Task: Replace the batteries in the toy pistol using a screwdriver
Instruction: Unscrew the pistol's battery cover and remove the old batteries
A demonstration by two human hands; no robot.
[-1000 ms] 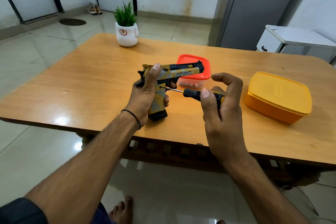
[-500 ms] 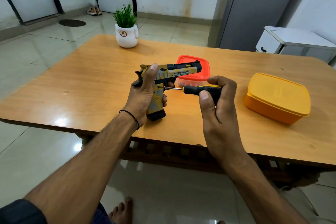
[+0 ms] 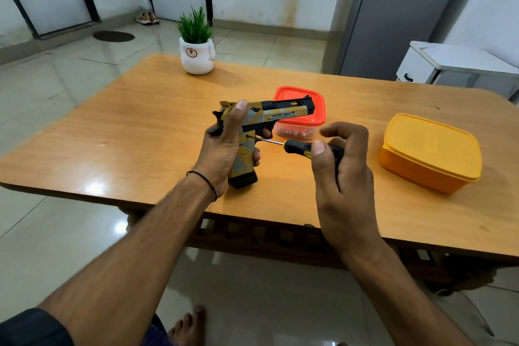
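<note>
Here, the left hand [image 3: 224, 149] is gripping the toy pistol [image 3: 269, 116] while the right hand [image 3: 341, 166] is pinching the screwdriver [image 3: 297, 146], its tip touching the pistol's grip.

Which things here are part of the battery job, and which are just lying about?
In use: toy pistol, gripped by left hand; screwdriver, held by right hand, tip against the pistol's grip.
Lying about: potted plant; red-lidded tub, contents unclear; yellow box, lid on.

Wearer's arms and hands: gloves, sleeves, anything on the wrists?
No gloves: left hand and right hand are bare. A thin black cord band circles the left wrist. A dark sleeve shows higher up the left arm. The right forearm is bare, with no watch or band.
</note>
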